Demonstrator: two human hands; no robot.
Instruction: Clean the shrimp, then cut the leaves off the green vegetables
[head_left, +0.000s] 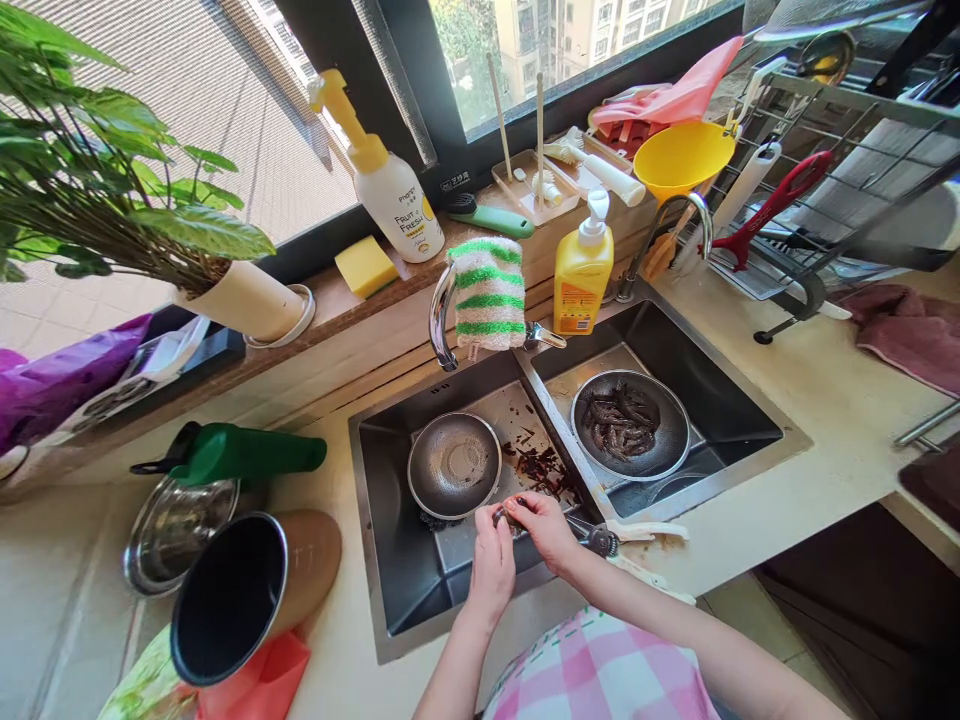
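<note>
Over the front of the left sink basin, my left hand (493,562) and my right hand (546,532) meet, fingers closed on a small dark shrimp (512,512). Most of it is hidden by my fingers. Just behind them in the left basin lies a bowl (454,466) with nothing visible in it. Dark reddish-brown scraps (546,468) are scattered beside that bowl. In the right basin, another bowl (675,450) holds a pile of dark shrimp (622,420). Kitchen scissors (600,542) with white handles rest at the sink's front edge, by my right wrist.
A faucet (441,325) with a green-striped cloth (489,295) over it rises behind the sink (364,520). A yellow soap bottle (583,275) stands nearby. Left are a dark-lined pot (315,570) and a green bottle (247,455); right, a dish rack (817,240).
</note>
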